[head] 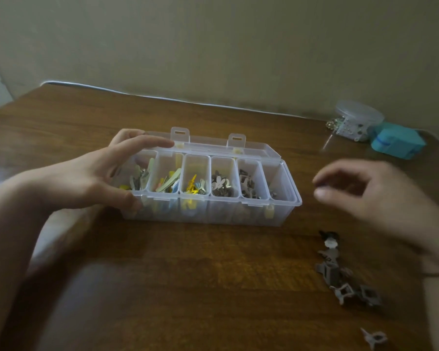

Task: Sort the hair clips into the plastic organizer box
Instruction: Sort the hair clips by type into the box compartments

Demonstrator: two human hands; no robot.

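Clips (345, 277) lie loose on the bench (188, 287) at near right, a grey cluster with one stray (374, 338) nearer you; others already fill the box (208, 211) compartments, the far-right one nearly bare. They look light, stiff and small, probably springy; pinch each by its body, not its teeth, or it may skid on the wood. Your left hand (91, 178) clasps the box's left end, thumb on the near wall, fingers curled over the far rim; your right hand (365, 191) hovers above the bench right of the box, fingers loosely curled, thumb and forefinger near; blur hides whether they pinch something dark, so you cannot tell.
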